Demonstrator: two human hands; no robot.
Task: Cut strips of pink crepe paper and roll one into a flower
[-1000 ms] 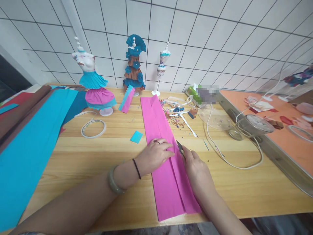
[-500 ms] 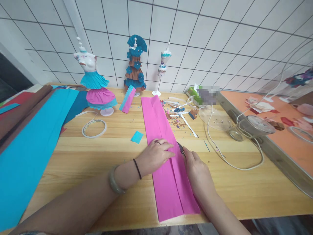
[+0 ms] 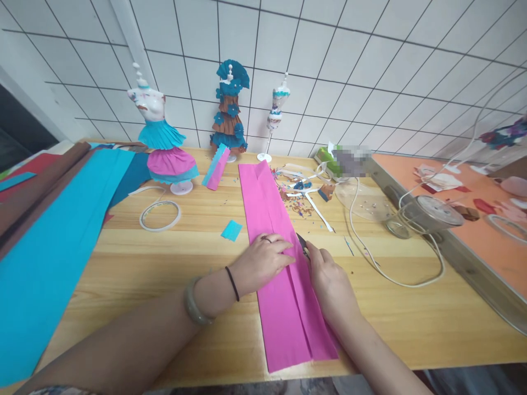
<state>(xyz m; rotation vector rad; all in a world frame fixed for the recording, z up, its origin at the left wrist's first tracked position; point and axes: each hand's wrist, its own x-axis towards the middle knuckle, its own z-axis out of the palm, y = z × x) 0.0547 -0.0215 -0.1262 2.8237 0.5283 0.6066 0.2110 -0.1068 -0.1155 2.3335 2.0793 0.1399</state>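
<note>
A long strip of pink crepe paper (image 3: 269,214) lies lengthwise on the wooden table (image 3: 185,258), folded with a crease down its middle. My left hand (image 3: 261,260) rests flat on the strip near its middle, fingers together and stretched out, pressing it down. My right hand (image 3: 331,280) is closed round small scissors (image 3: 302,244). Their dark blades poke out at the strip's right edge, just beyond my left fingertips.
Three small dress-form mannequins (image 3: 158,140) stand along the tiled wall. Large blue and brown sheets (image 3: 53,236) cover the left. A tape roll (image 3: 160,215), a blue scrap (image 3: 231,230), paper trimmings (image 3: 302,192) and a white cord (image 3: 382,263) lie around. An orange tray (image 3: 473,225) sits right.
The hands have barely moved. The scissor blades at the strip's right edge shifted slightly between frames, and the view drifted a little.
</note>
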